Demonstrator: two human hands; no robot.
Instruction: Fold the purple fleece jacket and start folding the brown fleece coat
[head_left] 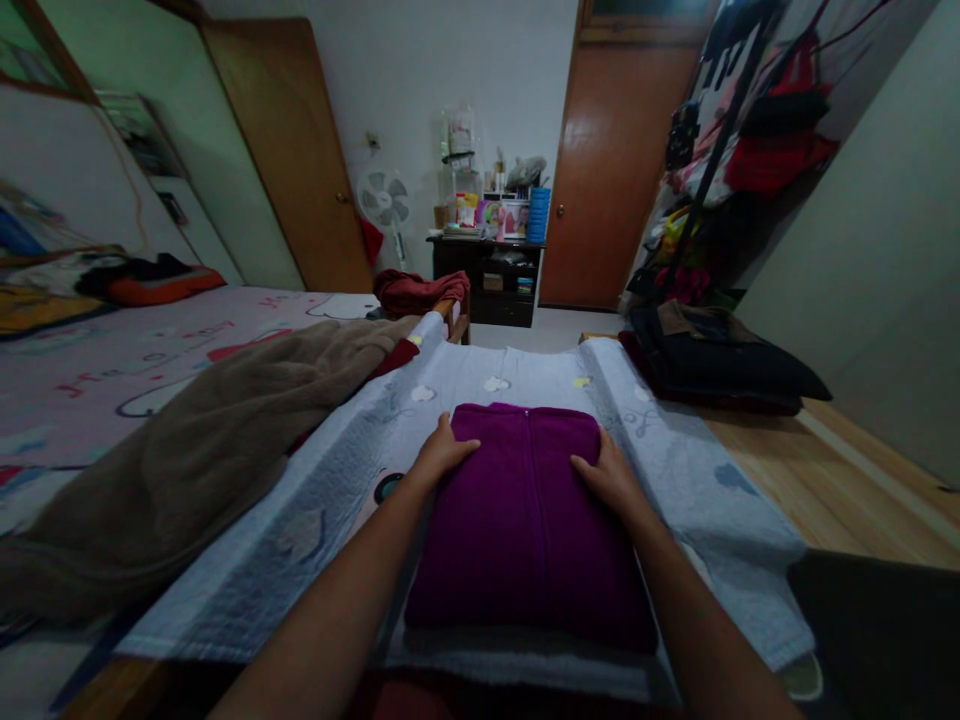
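A purple zip jacket, folded into a neat rectangle, lies on the light blue quilted sheet in front of me. Its zipper runs down the middle of the upper face. My left hand grips the far left edge, thumb on top and fingers curled round the side. On the opposite edge, my right hand holds the jacket the same way, its thumb resting on the cloth. The fingertips of both hands are mostly hidden by the jacket's sides.
A brown blanket is heaped along the left, beside a pink printed bed sheet. Dark folded clothes are stacked at the right on a wooden surface. Farther back stand a black cabinet and a fan.
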